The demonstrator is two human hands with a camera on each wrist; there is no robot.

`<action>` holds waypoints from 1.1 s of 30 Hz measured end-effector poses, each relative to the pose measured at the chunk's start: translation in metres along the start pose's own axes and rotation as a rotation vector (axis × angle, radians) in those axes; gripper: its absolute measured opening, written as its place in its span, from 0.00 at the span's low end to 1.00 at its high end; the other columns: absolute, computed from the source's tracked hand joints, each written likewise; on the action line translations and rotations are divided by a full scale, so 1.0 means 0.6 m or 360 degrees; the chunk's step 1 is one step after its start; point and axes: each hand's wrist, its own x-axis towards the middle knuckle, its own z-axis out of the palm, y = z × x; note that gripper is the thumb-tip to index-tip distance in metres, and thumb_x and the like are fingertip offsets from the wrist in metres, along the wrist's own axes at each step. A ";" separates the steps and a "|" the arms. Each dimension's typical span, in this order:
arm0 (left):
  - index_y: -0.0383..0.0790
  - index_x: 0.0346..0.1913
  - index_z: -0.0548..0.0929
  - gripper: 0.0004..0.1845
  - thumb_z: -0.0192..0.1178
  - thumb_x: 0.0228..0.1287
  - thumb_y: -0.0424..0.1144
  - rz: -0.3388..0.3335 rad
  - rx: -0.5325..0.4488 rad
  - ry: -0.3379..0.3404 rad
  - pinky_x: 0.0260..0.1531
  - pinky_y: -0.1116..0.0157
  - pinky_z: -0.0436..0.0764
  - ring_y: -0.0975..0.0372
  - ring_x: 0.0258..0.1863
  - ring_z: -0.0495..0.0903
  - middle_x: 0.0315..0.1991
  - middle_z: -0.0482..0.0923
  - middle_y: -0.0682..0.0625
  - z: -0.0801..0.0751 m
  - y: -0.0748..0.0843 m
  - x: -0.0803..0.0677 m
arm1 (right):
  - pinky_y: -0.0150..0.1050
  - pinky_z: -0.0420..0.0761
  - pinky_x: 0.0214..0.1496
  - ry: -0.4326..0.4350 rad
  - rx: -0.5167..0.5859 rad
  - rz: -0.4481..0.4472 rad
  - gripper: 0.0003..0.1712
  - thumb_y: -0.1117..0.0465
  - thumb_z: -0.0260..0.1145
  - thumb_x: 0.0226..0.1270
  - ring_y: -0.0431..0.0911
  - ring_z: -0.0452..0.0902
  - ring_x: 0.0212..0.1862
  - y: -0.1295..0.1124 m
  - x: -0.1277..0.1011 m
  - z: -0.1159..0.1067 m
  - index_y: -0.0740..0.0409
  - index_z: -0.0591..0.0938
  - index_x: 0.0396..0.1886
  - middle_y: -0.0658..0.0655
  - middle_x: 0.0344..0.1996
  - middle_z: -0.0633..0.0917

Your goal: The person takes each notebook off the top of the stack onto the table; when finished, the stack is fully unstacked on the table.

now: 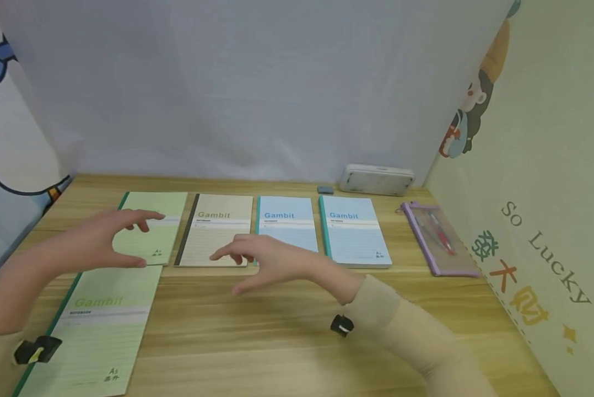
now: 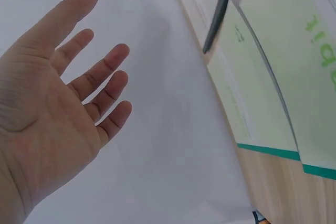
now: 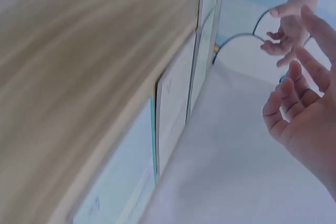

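i see my left hand point(image 1: 96, 240) spread with loose fingers, holding nothing, above the far green notebook point(image 1: 150, 227). my right hand point(image 1: 272, 262) hovers spread and unladen over the beige notebook point(image 1: 215, 229). a near green notebook point(image 1: 96, 331), two blue notebooks point(image 1: 354, 231) and a purple pencil pouch point(image 1: 438, 237) lie on the bench point(image 1: 277, 331).

The person has two bare hands, the left hand point(image 1: 96, 242) and the right hand point(image 1: 272, 262). A soft beige sleeve point(image 1: 401, 325) covers the right arm up to the wrist. A small black clip with a white spot point(image 1: 341, 325) sits at that wrist. Another black clip with a yellow bit point(image 1: 36, 350) sits on the left arm.
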 end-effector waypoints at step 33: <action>0.48 0.73 0.56 0.50 0.68 0.51 0.59 0.0418 -0.0238 0.0151 0.67 0.49 0.56 0.53 0.70 0.57 0.70 0.60 0.50 0.096 0.240 0.259 | 0.55 0.70 0.59 0.0556 -0.0060 0.0679 0.42 0.57 0.73 0.55 0.56 0.64 0.64 0.176 -0.330 -0.148 0.55 0.66 0.68 0.59 0.67 0.66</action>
